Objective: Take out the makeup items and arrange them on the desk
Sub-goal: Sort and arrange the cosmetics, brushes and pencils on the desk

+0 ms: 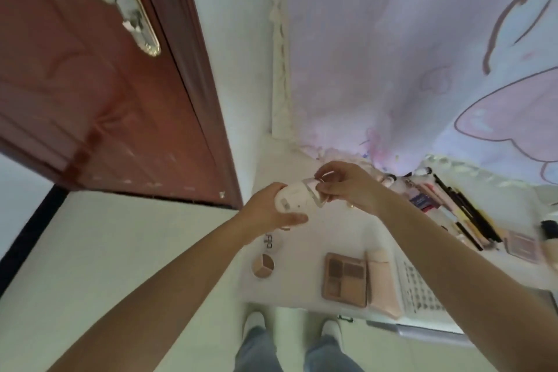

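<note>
Over the white desk [305, 178], the left hand [267, 210] grips a rounded pale-pink plastic case [291, 201], fingers curled behind it and thumb across its lower edge. The right hand [351, 187] pinches a clear angular cap [314, 195] at the case's upper right end; whether the cap is joined to the case or apart cannot be told. A small grey mark on the case's face is too blurred to read.

Below the case on the desk lie a small round tan compact with divided shades [263, 265], then, to its right, a square brown eyeshadow palette [345, 279] touching a pale-pink pouch [382, 284]. A white keyboard [419, 290] is partly hidden under the right forearm. Right of the case, a blurred row of dark pencils and brushes [465, 214] reaches a second pinkish palette [522, 246]; labels there are illegible. The desk's right end is cut off.
</note>
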A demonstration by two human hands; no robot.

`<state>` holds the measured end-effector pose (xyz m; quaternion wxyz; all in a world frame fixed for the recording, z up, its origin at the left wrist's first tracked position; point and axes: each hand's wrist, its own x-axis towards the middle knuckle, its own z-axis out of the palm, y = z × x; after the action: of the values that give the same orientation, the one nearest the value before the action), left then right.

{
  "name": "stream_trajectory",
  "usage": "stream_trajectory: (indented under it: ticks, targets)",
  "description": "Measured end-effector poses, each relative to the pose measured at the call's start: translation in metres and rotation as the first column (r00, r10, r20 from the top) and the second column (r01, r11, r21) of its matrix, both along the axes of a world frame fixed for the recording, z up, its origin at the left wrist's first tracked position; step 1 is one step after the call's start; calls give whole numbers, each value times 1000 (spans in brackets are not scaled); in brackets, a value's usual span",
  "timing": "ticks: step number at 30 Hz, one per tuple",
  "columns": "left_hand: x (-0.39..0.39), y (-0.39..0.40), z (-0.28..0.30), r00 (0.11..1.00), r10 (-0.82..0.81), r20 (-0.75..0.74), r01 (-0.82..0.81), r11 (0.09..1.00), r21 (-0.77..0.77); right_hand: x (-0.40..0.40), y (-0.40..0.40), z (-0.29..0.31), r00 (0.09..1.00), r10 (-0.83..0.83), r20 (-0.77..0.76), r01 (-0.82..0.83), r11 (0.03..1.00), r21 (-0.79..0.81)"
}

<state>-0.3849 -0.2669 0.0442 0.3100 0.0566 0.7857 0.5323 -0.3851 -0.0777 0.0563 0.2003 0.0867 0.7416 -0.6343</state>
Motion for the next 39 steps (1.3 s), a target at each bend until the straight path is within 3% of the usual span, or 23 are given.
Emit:
stream_trajectory:
  ticks: [2,6,10,14,16,20,29,31,34,39]
  targets:
    - [18,5,-19,999,-4,-48,-3,988,-156,3,2,-21,996,72,55,-75,996,39]
    - [64,22,-57,983,172,-70,-185,948,-260,8,3,-61,943,305,135,-322,937,136]
    - [105,40,-83,936,329,-123,-351,869,-348,12,5,-84,780,607,150,-623,737,261]
    - [130,52,-97,942,278,-186,-334,748,-574,17,5,-100,615,770,172,-762,523,382]
    - [135,58,-101,949,235,-211,-315,681,-661,19,5,-103,586,798,141,-760,482,437]
    - [141,66,-107,932,279,-230,-360,653,-667,25,6,-103,544,836,69,-729,430,532]
    - [150,71,-109,915,262,-307,-404,571,-715,27,15,-97,585,809,62,-684,451,574]
    - [151,72,-109,911,260,-321,-413,561,-717,35,21,-92,589,807,45,-594,395,701]
    - [151,74,-109,903,281,-326,-430,560,-708,64,34,-87,556,828,76,-447,220,867]
    - [161,78,-107,888,285,-362,-460,551,-696,111,41,-105,522,824,221,-428,29,903]
